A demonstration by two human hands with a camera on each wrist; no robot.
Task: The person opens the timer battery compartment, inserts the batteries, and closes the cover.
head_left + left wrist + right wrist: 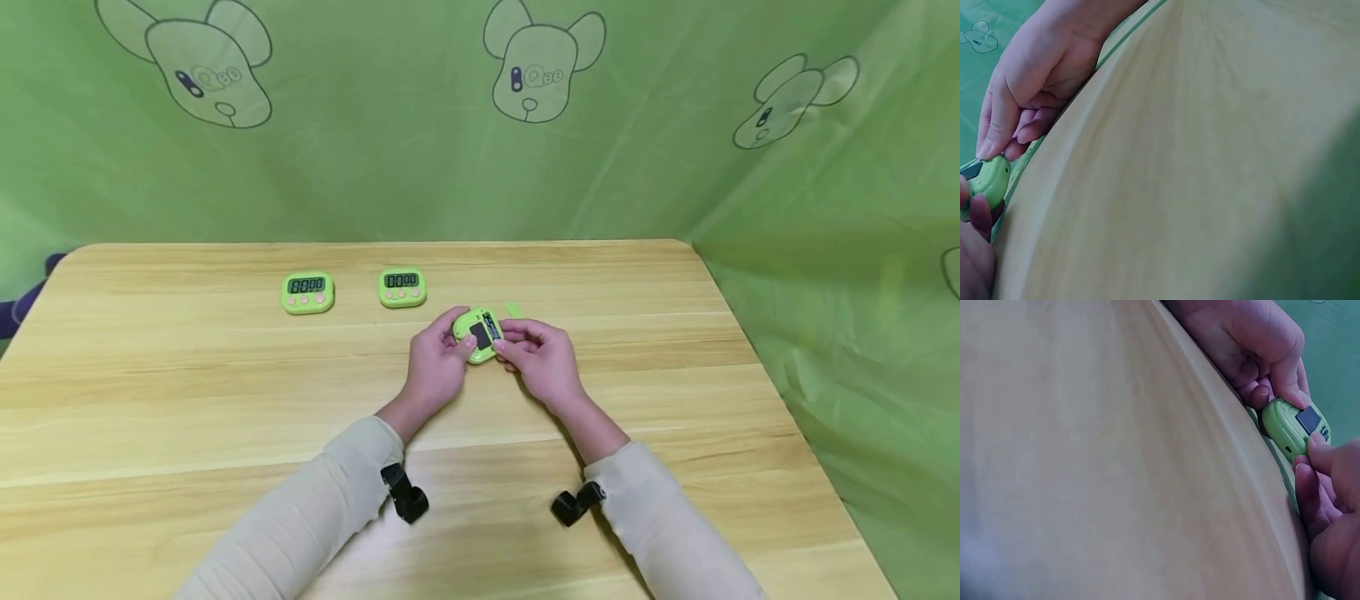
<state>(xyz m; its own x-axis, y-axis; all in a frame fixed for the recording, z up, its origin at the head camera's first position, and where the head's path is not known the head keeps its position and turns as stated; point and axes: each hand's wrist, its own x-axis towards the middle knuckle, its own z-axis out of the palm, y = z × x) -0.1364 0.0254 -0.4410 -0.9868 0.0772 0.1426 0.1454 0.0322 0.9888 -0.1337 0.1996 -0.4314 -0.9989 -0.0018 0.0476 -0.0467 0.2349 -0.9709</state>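
Observation:
A green digital timer (pixel 480 336) is held up between both hands, its back facing up. A dark rectangular pad (pixel 1308 420) and an uncovered battery slot with a battery (pixel 492 326) show on that back. My left hand (pixel 437 364) grips the timer's left side, thumb on top. At the opposite side, my right hand (pixel 549 364) pinches the edge by the slot, its thumb on top and fingers beneath. Just beyond the right fingers lies a small green battery cover (pixel 513 310) on the table.
Two more green timers, one at the left (pixel 307 293) and one nearer (pixel 402 287), lie face up towards the back of the wooden table (pixel 300 383). Behind and to the right hangs a green curtain (pixel 405 167) with printed cartoon heads.

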